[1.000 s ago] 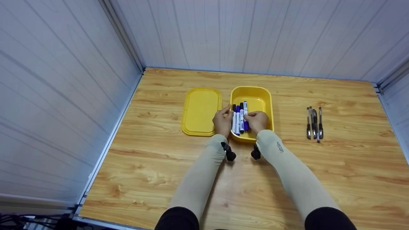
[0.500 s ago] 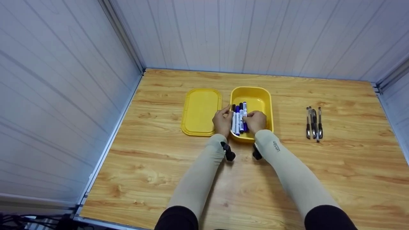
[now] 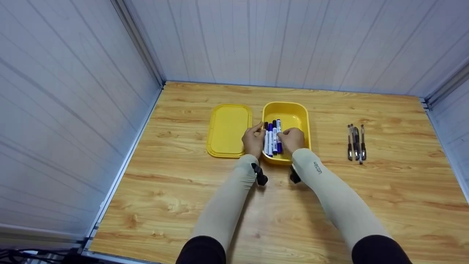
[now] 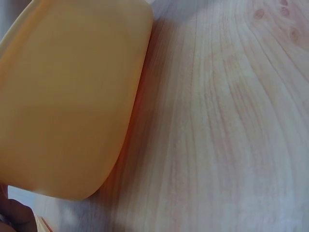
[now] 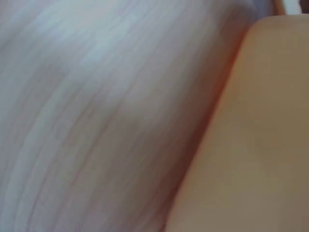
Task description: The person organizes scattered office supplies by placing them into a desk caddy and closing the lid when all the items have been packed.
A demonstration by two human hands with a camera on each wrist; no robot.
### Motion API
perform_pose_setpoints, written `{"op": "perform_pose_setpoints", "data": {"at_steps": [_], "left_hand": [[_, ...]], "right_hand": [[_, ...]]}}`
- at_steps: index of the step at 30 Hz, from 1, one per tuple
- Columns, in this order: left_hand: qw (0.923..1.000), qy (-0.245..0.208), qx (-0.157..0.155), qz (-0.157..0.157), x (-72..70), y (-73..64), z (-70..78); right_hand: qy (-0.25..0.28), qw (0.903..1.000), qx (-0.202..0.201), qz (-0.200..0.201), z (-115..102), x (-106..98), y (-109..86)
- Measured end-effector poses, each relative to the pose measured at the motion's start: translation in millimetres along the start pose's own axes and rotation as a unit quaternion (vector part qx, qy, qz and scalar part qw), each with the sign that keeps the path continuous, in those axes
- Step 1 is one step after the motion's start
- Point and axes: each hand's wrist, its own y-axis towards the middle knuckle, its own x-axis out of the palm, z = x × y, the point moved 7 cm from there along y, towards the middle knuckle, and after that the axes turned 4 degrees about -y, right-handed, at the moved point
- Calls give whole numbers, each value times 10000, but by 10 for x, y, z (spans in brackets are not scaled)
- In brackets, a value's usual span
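Observation:
A yellow plastic box (image 3: 307, 128) stands uncovered on the table. Several whiteboard markers (image 3: 270, 141), white-bodied with black or blue-purple ends, lie side by side along its left half. My left hand (image 3: 253, 140) grips the box's left wall near the markers. Inside the box, my right hand (image 3: 294, 140) pinches the rightmost marker (image 3: 279, 126) between thumb and finger. The left wrist view shows the outside of the box (image 4: 72, 96) and dark fingers at the lower left corner. In the right wrist view the box wall (image 5: 256, 130) hides the right hand.
Left of the box lies a flat yellow lid (image 3: 229, 130). Several gel pens (image 3: 356, 145) with dark grips lie grouped on the right side of the wooden table (image 3: 165, 176). Pale panels (image 3: 234, 40) enclose the table at the back and sides.
My right hand has shifted slightly left with the marker, bringing it closer against the row. The left hand stays at the box wall. The whole head view has tilted a little.

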Motion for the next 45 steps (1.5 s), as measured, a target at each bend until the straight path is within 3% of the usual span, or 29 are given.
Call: {"op": "perform_pose_setpoints", "data": {"at_steps": [12, 30, 45], "left_hand": [[9998, 109, 151, 77, 32, 96, -18], [9999, 57, 126, 81, 20, 161, -11], [9999, 50, 8, 157, 14, 207, -28]], "right_hand": [[-39, 9967, -693, 422, -272, -338, 93], [548, 9869, -756, 1314, -48, -695, 164], [955, 9861, -438, 1284, 150, -828, 220]]}}
